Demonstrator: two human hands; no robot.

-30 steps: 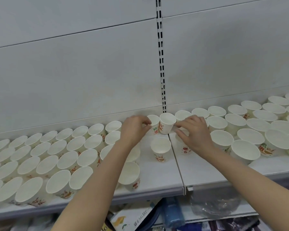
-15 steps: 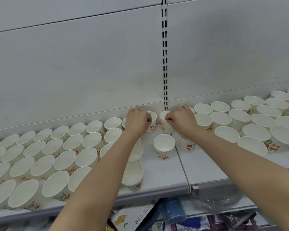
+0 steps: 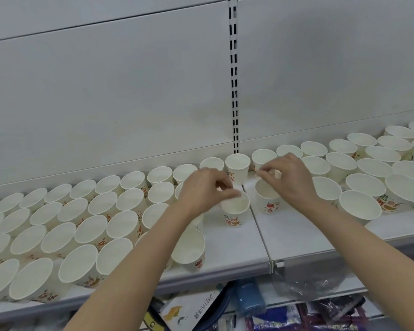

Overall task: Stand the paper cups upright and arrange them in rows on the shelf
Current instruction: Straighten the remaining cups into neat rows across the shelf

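Note:
White paper cups with red print stand upright in rows on the white shelf (image 3: 239, 249). My left hand (image 3: 201, 192) is curled, with its thumb across the far rim of a lone cup (image 3: 234, 211) in the middle gap. My right hand (image 3: 289, 180) has thumb and forefinger drawn together just above the rim of the neighbouring cup (image 3: 268, 199); whether they hold it is hidden. Behind the hands, two back-row cups (image 3: 237, 164) (image 3: 263, 157) stand free by the wall. Another single cup (image 3: 189, 249) stands nearer the front edge.
Dense rows of cups fill the left side (image 3: 58, 225) and the right side (image 3: 368, 177) of the shelf. A slotted upright (image 3: 233, 91) runs up the back wall. Packaged goods and a plastic bag (image 3: 304, 283) lie on the lower shelf.
Both hands have drawn back from the back-row cups, which now stand free by the wall, and have come down over the two second-row cups. The view has tilted slightly.

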